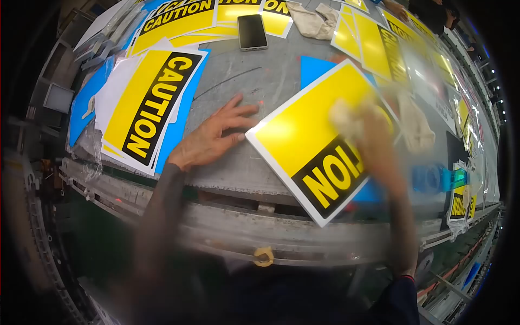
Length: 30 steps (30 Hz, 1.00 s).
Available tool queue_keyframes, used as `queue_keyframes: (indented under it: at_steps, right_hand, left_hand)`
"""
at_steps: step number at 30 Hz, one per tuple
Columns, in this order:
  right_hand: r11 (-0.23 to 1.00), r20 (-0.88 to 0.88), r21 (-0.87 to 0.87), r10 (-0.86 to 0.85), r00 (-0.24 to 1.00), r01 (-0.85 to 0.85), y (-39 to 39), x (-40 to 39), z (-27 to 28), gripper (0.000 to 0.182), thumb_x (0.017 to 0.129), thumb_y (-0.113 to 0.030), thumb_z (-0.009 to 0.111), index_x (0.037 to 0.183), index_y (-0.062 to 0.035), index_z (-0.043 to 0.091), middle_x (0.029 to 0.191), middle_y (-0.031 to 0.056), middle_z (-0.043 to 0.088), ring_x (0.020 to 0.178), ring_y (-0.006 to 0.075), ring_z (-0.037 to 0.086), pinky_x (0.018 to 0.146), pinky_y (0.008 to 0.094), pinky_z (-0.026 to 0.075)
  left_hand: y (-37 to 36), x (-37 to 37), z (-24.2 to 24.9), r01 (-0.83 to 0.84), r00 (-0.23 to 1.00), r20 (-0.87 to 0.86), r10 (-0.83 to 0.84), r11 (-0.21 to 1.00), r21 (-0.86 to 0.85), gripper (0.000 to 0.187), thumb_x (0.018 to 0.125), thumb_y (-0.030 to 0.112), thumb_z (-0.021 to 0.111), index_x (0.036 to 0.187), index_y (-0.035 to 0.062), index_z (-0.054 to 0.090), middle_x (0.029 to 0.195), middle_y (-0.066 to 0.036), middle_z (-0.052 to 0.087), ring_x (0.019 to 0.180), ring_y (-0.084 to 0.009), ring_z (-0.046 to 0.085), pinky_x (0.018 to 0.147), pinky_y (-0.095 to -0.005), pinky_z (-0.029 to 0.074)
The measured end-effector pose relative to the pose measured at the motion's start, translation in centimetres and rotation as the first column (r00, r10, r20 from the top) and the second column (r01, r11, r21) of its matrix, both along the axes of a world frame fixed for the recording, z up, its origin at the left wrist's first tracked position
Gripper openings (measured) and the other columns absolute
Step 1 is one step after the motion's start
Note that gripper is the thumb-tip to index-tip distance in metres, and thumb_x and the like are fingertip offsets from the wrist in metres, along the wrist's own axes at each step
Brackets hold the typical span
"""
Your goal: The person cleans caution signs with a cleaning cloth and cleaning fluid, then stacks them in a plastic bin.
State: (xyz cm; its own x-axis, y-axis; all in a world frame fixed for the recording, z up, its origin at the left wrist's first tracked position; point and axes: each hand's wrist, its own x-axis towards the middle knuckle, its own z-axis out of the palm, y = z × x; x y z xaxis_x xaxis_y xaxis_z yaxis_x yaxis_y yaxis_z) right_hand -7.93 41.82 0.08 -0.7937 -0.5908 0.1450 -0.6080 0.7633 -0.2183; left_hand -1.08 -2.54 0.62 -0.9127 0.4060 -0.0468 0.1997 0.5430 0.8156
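Note:
A yellow caution sign [303, 127] with a white edge and a black lettered band lies at an angle in front of me, one corner jutting past the table's near edge. My right hand [376, 138], smeared by motion, presses a pale cloth [346, 116] onto its face and hides part of the lettering. Flat on the grey table [233, 81], beside the sign's left corner, rests my left hand [216, 132]. Its fingers are spread and it holds nothing. Left of it is a stack of caution signs [127, 103] with blue sheets under them.
A phone [252, 32] lies toward the back, near a crumpled beige glove or cloth [314, 21]. More caution signs [374, 46] spread across the back and right. Another pale cloth [416, 122] sits right of my right hand. A metal rail [233, 233] borders the near edge.

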Motion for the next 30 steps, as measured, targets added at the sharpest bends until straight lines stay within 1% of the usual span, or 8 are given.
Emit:
queue_keyframes:
  at_steps: [4,5,10,17,19,23,25,30]
  right_hand:
    - [0.992,-0.072,0.066,-0.101,0.992,0.106,-0.1,1.3,0.5,0.060,0.107,-0.021,0.060,0.163,-0.0042,0.048,0.173,0.0162,0.044,0.165,0.0400,0.031,0.135,0.0578,0.017]
    - [0.995,0.029,-0.059,-0.075,0.997,0.077,-2.0,3.4,1.7,0.063,0.106,-0.020,0.060,0.165,-0.0039,0.046,0.174,0.0154,0.043,0.166,0.0401,0.029,0.135,0.0595,0.016]
    - [0.992,0.205,0.059,0.102,0.973,-0.116,-4.3,6.4,3.8,0.064,0.104,-0.026,0.064,0.165,-0.0131,0.051,0.175,0.0151,0.043,0.166,0.0409,0.030,0.135,0.0590,0.016]
    - [0.978,0.109,-0.103,-0.168,0.980,0.179,-2.2,3.3,0.9,0.056,0.108,-0.021,0.058,0.162,-0.0072,0.051,0.176,0.0161,0.040,0.167,0.0403,0.028,0.136,0.0589,0.015]
    - [0.998,0.105,-0.056,0.040,0.994,-0.034,-4.9,6.0,1.5,0.065,0.106,-0.027,0.062,0.166,-0.0079,0.046,0.174,0.0185,0.041,0.166,0.0430,0.027,0.135,0.0613,0.015]
    - [0.903,0.284,0.040,0.401,0.871,-0.428,-9.6,10.3,3.8,0.069,0.101,-0.031,0.071,0.165,-0.0192,0.050,0.176,0.0107,0.040,0.166,0.0384,0.030,0.135,0.0603,0.019]
    - [0.876,0.339,0.012,0.449,0.827,-0.481,-9.4,8.6,4.5,0.068,0.101,-0.029,0.071,0.165,-0.0190,0.051,0.176,0.0110,0.041,0.166,0.0387,0.030,0.135,0.0600,0.021]
    - [0.967,0.170,0.026,0.246,0.954,-0.254,-8.2,4.0,3.8,0.064,0.103,-0.027,0.067,0.165,-0.0173,0.052,0.176,0.0107,0.042,0.165,0.0371,0.031,0.135,0.0595,0.020]
  left_hand:
    - [-0.1,-0.2,-0.6,-0.015,1.000,0.022,0.013,0.998,0.063,0.048,0.098,0.003,0.069,0.144,0.0194,0.075,0.175,-0.002,0.046,0.172,-0.0320,0.012,0.139,-0.0525,0.015]
    - [-0.1,-0.2,-0.6,-0.019,1.000,0.017,0.018,0.998,0.063,0.048,0.098,0.004,0.070,0.143,0.0195,0.075,0.175,-0.002,0.046,0.172,-0.0321,0.013,0.139,-0.0530,0.015]
    - [-0.1,-0.2,-1.0,-0.036,0.999,0.009,0.036,0.997,0.064,0.046,0.097,0.007,0.072,0.141,0.0206,0.076,0.174,-0.002,0.046,0.171,-0.0314,0.014,0.139,-0.0554,0.015]
    - [0.4,0.1,-0.9,-0.094,0.995,0.033,0.093,0.994,0.052,0.041,0.098,0.002,0.070,0.135,0.0197,0.077,0.178,-0.005,0.040,0.172,-0.0290,0.008,0.140,-0.0554,0.014]
    - [0.6,0.4,-0.9,-0.098,0.995,0.034,0.096,0.993,0.060,0.042,0.099,0.001,0.067,0.136,0.0184,0.073,0.180,-0.006,0.034,0.173,-0.0292,0.005,0.140,-0.0553,0.012]
    - [0.6,0.6,-1.5,-0.088,0.996,0.028,0.088,0.996,0.003,0.040,0.102,0.000,0.063,0.138,0.0158,0.067,0.184,-0.009,0.022,0.173,-0.0300,-0.002,0.140,-0.0549,0.008]
    - [0.6,0.5,-1.6,-0.067,0.998,0.002,0.067,0.998,-0.011,0.040,0.103,0.001,0.062,0.140,0.0146,0.066,0.185,-0.010,0.020,0.173,-0.0307,-0.003,0.139,-0.0545,0.006]
    - [0.8,0.6,-1.6,-0.069,0.998,0.007,0.069,0.997,-0.021,0.038,0.104,0.003,0.061,0.139,0.0143,0.065,0.185,-0.011,0.018,0.172,-0.0309,-0.006,0.139,-0.0538,0.000]
